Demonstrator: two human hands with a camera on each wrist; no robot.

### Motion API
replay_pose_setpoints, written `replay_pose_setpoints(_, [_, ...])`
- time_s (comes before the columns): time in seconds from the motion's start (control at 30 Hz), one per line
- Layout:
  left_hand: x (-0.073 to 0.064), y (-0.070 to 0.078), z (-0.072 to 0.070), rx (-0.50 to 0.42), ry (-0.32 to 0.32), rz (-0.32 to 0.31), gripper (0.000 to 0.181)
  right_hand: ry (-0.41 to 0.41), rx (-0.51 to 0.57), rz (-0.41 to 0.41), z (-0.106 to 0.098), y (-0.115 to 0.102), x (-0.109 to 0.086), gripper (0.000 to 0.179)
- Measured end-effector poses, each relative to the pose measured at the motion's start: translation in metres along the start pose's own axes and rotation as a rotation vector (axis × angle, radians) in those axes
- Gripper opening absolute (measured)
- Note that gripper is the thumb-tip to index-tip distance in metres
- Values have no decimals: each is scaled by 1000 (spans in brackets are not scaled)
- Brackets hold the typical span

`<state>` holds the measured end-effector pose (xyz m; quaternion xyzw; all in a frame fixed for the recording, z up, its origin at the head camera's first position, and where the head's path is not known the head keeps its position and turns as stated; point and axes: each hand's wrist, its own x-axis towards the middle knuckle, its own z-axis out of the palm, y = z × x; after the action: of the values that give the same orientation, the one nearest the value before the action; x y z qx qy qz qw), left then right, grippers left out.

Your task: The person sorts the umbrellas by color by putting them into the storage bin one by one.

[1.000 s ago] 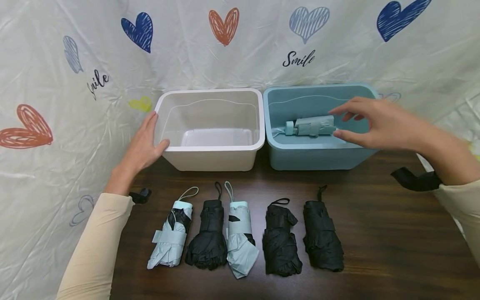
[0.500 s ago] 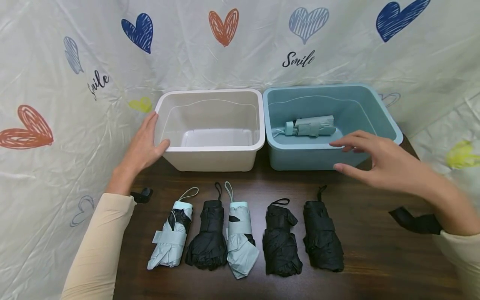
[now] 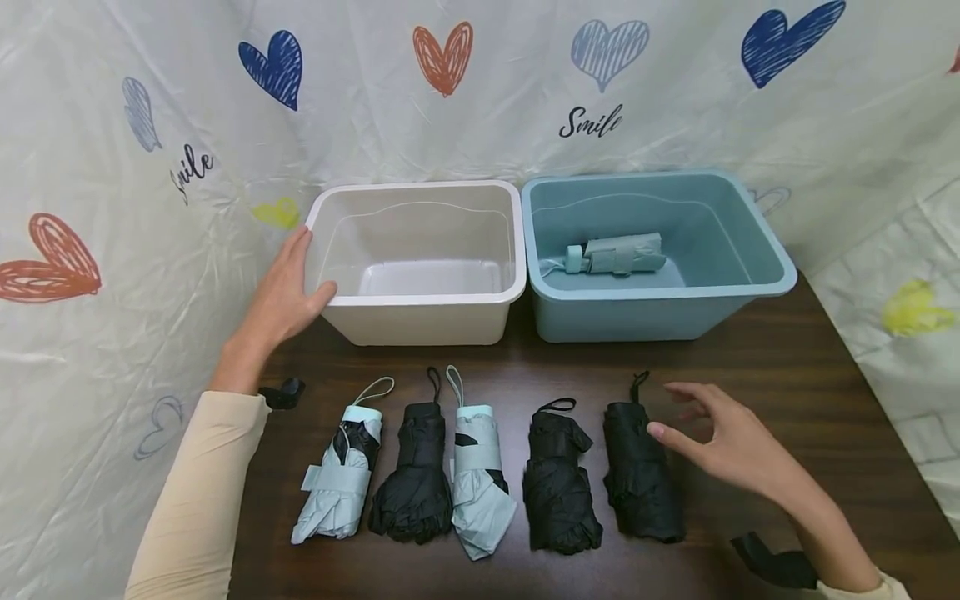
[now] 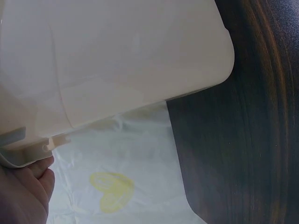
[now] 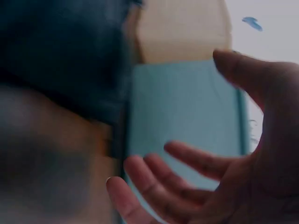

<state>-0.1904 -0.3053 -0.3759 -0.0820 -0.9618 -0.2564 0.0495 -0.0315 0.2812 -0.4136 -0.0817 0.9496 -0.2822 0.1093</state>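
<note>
My left hand (image 3: 281, 287) holds the left side of a cream plastic bin (image 3: 420, 323), thumb over the front rim corner; in the left wrist view its fingertips (image 4: 44, 170) lie against the rim's underside. My right hand (image 3: 731, 437) hovers with spread fingers just right of the rightmost black folded umbrella (image 3: 642, 475), holding nothing. Left of that umbrella lie another black umbrella (image 3: 561, 483), a pale blue umbrella (image 3: 480, 479), a third black umbrella (image 3: 414, 475) and a second pale blue umbrella (image 3: 341, 475). One more pale blue umbrella (image 3: 622, 254) lies inside the blue bin (image 3: 622, 318).
The two bins stand side by side at the back of a dark wooden table (image 3: 750, 358). Behind and beside them hangs a white sheet (image 3: 510, 83) printed with hearts and "Smile". A black strap (image 3: 776, 562) sits at the right wrist.
My right hand has moved from over the blue bin down toward the front of the table, beside the rightmost black umbrella. The left hand stays on the cream bin.
</note>
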Motion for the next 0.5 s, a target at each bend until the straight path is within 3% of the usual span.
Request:
replay_pose_setpoints(0.2, [1,2,-3,0,-3,2,91,-2,-31,148,39,1,-15,88])
replay_pose_setpoints(0.5, [0,2,-2,15,-3,7,90,-35,-93,254,65,-15,-23,106])
